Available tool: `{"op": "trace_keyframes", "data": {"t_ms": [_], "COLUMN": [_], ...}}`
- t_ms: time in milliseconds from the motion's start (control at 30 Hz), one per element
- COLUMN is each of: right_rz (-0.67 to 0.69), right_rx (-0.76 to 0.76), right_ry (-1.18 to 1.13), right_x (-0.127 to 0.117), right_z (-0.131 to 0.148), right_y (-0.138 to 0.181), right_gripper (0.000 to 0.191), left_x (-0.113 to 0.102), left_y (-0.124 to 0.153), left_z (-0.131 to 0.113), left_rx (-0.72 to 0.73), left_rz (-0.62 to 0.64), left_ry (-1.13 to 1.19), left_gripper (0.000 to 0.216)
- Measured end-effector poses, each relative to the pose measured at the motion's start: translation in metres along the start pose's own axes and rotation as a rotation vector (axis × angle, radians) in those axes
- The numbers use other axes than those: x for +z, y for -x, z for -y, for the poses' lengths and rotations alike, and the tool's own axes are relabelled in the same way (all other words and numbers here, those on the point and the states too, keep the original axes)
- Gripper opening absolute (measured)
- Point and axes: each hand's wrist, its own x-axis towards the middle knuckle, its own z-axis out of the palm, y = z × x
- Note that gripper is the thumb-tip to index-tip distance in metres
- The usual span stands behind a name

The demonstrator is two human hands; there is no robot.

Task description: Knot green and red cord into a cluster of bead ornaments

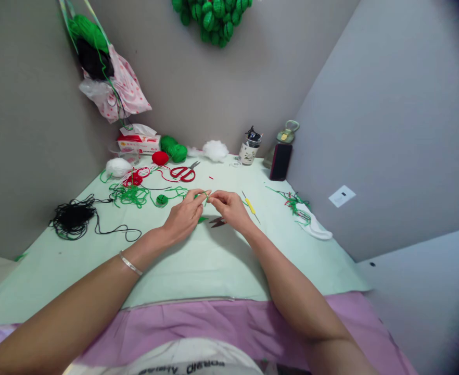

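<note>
In the head view, your left hand (pixel 185 216) and right hand (pixel 231 208) meet over the middle of the green table cloth (pixel 214 260). Both hands pinch a little bit of green yarn (pixel 201 196), fingertips close together. The yarn sits right between your two hands. A small dark thing (pixel 217 222) lies on the cloth just below your hands; it is too small to tell what it is. The yellow hook (pixel 250 204) lies just beside your right hand. The green ball (pixel 162 199) is near your left hand. The black yarn pile (pixel 72 216) is well apart, by the left edge. The cloth close to you has open room.
</note>
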Motion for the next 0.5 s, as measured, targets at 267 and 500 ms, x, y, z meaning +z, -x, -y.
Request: {"op": "trace_keyframes", "data": {"t_ms": [267,500], "right_rz": [0.053,0.062], "right_rx": [0.053,0.107], "right_ry": [-0.139,-0.226], "right_x": [-0.0049,-0.0040], "right_z": [0.0024,0.0038], "right_y": [-0.0008,0.0000], "right_gripper": [0.027,0.028], "left_x": [-0.0028,-0.0017], "left_y": [-0.0005,-0.0018], "left_z": [0.0012,0.0066], "left_rx": [0.056,0.107], "left_rz": [-0.020,-0.023], "left_ry": [-0.083,-0.137], "left_gripper": [0.047,0.045]}}
